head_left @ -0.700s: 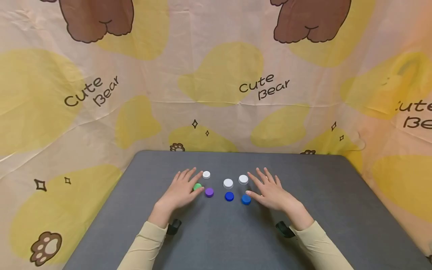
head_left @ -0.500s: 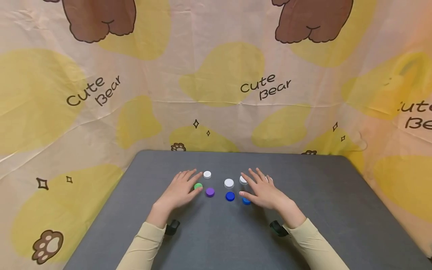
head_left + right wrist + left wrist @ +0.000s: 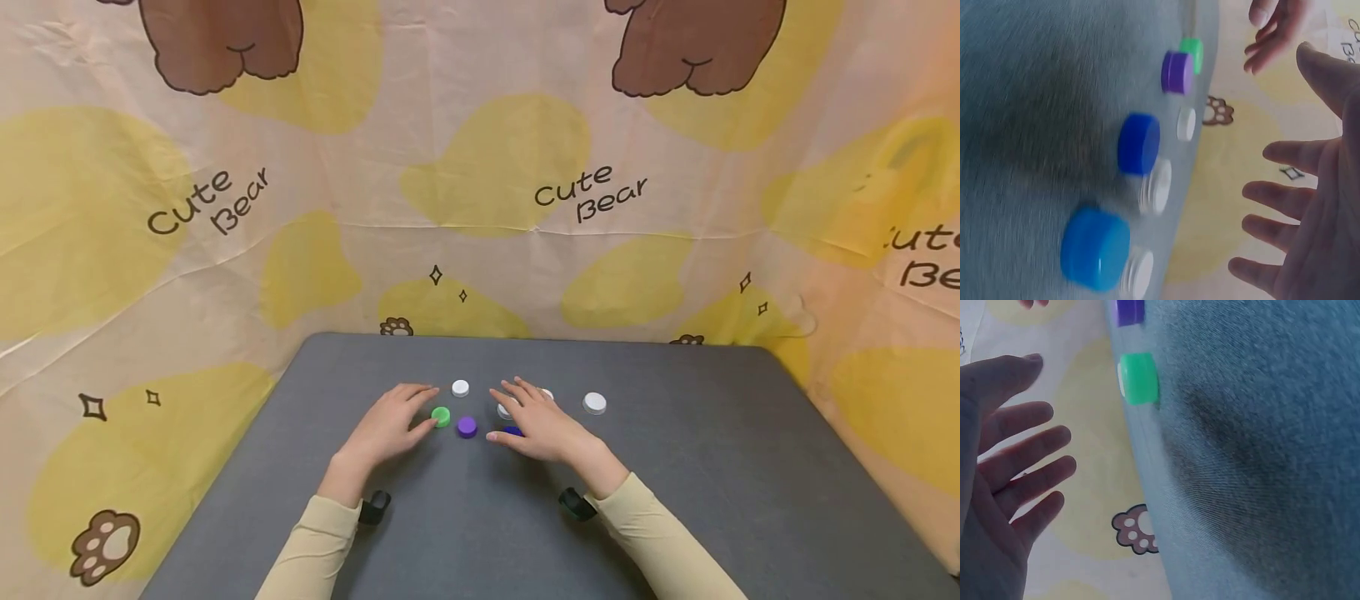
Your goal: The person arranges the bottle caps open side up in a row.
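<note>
My left hand [image 3: 384, 427] hovers over the table with its fingers spread loosely, holding nothing. Nearest to it is a green bottle cap [image 3: 440, 417], with a purple cap [image 3: 467, 427] to the right. My right hand [image 3: 542, 425], also bare and with fingers extended, hangs above the middle caps. Beneath it a dark blue cap [image 3: 1139, 144] and two white caps are partly covered in the head view. A lighter blue cap [image 3: 1095, 248] shows only in the right wrist view. Farther back lies a small white cap [image 3: 460, 388]; another white cap [image 3: 595, 403] sits right of the right hand.
The caps lie on a dark grey cloth-covered table [image 3: 465, 533]. A patterned curtain [image 3: 480, 275] with bears and lettering surrounds its back and sides. Dark bands [image 3: 576, 504] sit at both wrists.
My right hand has moved left across the caps, uncovering the rightmost white cap and covering the light blue one. My left hand has shifted slightly left and back, away from the green cap.
</note>
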`<state>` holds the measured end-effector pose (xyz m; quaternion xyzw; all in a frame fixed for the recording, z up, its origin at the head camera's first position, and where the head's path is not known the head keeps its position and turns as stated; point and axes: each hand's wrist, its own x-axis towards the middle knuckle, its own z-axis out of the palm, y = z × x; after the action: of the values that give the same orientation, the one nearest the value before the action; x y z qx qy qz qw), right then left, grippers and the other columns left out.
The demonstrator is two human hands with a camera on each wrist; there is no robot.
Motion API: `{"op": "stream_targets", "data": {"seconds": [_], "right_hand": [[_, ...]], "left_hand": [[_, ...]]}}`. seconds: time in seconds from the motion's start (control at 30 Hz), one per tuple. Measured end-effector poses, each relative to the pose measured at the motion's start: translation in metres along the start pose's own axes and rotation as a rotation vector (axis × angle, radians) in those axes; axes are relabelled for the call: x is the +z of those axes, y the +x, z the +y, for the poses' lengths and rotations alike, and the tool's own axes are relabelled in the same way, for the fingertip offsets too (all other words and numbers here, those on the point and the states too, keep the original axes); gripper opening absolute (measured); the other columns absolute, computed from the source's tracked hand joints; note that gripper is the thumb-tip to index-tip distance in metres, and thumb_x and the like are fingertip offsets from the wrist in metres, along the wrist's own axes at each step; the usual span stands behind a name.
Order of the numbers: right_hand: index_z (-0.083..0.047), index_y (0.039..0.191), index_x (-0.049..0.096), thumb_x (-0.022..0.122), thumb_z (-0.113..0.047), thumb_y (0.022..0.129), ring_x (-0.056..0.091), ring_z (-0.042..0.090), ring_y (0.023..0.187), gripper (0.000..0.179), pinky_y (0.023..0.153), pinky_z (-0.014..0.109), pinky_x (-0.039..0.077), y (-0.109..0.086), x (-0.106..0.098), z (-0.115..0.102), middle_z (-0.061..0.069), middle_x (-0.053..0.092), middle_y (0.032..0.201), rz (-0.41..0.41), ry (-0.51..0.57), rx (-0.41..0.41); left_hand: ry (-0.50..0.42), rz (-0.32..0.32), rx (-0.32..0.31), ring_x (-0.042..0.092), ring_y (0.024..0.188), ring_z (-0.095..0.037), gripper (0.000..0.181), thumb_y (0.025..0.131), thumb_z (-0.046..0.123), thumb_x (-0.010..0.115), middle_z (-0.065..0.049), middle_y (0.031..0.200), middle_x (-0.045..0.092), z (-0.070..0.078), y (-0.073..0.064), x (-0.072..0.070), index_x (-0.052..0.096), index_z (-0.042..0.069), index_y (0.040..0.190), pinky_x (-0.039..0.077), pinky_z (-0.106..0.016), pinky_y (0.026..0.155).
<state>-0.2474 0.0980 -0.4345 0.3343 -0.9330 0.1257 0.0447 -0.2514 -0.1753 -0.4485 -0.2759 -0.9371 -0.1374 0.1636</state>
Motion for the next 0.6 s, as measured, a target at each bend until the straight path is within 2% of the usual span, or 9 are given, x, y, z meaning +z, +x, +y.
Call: {"op": "stream_targets", "data": {"seconds": [0.23,0.4,0.6], "right_hand": [[-0.006,0.133,0.038,0.046,-0.057,0.083,0.035,0.028,0.126,0.073,0.101,0.042,0.028,0.018,0.013,-0.012,0.012,0.041,0.134,0.072,-0.009,-0.085],[-0.005,0.13,0.041,0.053,-0.051,0.082,0.045,0.023,0.117,0.068,0.097,0.036,0.036,0.031,0.023,-0.017,0.01,0.048,0.126,0.111,0.025,-0.091],[-0.005,0.127,0.045,0.058,-0.044,0.081,0.05,0.022,0.11,0.061,0.093,0.034,0.04,0.044,0.033,-0.027,0.011,0.054,0.118,0.145,0.047,-0.103]], "left_hand": [[-0.036,0.021,-0.001,0.051,0.107,-0.018,0.044,0.075,0.03,0.069,0.0,0.114,0.058,-0.008,-0.002,0.004,0.058,0.015,0.116,0.039,-0.037,0.091],[-0.078,0.011,-0.038,0.051,0.106,-0.015,0.043,0.075,0.031,0.07,0.003,0.111,0.058,-0.014,-0.003,0.008,0.059,0.017,0.114,0.041,-0.034,0.089],[-0.15,-0.006,-0.096,0.053,0.101,-0.015,0.041,0.072,0.027,0.073,0.004,0.106,0.06,-0.018,-0.003,0.011,0.062,0.014,0.109,0.043,-0.035,0.086]]}}
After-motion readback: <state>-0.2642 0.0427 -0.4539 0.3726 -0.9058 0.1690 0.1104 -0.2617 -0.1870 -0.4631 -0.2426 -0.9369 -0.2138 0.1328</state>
